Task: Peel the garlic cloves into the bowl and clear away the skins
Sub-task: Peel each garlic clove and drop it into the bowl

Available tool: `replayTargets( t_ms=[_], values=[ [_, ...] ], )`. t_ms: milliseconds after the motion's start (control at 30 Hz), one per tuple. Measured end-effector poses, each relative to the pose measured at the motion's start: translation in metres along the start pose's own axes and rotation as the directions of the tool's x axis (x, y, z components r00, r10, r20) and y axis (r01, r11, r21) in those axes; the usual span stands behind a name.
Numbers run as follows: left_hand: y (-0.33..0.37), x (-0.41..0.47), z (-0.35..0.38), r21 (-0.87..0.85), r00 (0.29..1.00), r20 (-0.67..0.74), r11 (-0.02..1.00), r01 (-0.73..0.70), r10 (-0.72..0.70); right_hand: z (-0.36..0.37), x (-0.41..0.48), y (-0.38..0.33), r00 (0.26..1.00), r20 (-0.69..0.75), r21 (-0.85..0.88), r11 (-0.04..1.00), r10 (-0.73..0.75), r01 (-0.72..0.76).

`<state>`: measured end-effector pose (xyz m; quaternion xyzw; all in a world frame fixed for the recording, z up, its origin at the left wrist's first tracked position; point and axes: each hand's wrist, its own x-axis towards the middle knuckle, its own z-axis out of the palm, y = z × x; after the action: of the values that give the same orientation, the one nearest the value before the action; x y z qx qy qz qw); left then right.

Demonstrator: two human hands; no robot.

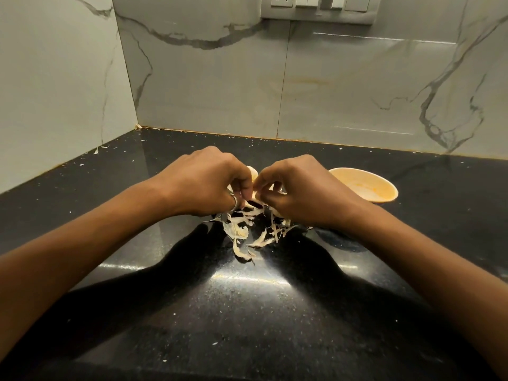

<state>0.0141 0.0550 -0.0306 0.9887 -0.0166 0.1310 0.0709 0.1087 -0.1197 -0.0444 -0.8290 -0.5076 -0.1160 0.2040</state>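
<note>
My left hand (211, 181) and my right hand (297, 188) meet over the middle of the black counter, fingers curled and pinching a garlic clove (255, 195) between them; the clove is mostly hidden by my fingers. My left hand wears a ring. A loose pile of pale garlic skins (247, 232) lies on the counter just below both hands. A yellowish bowl (365, 185) stands to the right, behind my right hand. A pale rounded thing (252, 171), perhaps more garlic, peeks out behind my hands.
The black speckled counter (247, 312) runs into a corner of marble-patterned wall (220, 78) at the back and left. Small skin flecks are scattered over the counter. A socket and switch plate (319, 8) sits high on the back wall.
</note>
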Motion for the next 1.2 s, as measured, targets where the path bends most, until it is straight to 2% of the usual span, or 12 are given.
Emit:
replayTargets(
  t_ms=[200,433,567,833,1000,1200],
  values=[
    [-0.002,0.000,-0.002,-0.058,0.999,0.026,0.998,0.030,-0.029,0.005,0.001,-0.001,0.996,0.084,-0.067,0.997,-0.023,0.029],
    [-0.001,0.000,-0.007,-0.024,0.998,0.057,0.999,0.037,-0.036,0.005,0.002,-0.006,0.993,0.114,-0.089,0.996,0.028,-0.018],
    [-0.002,-0.002,-0.009,0.056,0.996,0.077,0.998,0.043,-0.047,0.007,0.001,-0.009,0.993,0.106,-0.077,0.996,0.052,-0.044],
    [-0.001,-0.002,-0.011,0.067,0.999,-0.025,0.997,0.043,-0.042,0.003,0.000,-0.009,0.995,0.094,-0.051,0.998,0.031,-0.027],
    [-0.002,-0.001,-0.010,-0.021,0.994,-0.099,0.999,0.038,-0.039,-0.006,-0.001,-0.007,0.997,-0.012,0.092,0.993,0.070,-0.068],
    [0.002,0.000,-0.008,-0.108,0.995,-0.096,0.994,0.026,-0.036,-0.012,-0.001,-0.010,0.989,-0.013,0.353,0.926,0.145,-0.132]
  ],
)
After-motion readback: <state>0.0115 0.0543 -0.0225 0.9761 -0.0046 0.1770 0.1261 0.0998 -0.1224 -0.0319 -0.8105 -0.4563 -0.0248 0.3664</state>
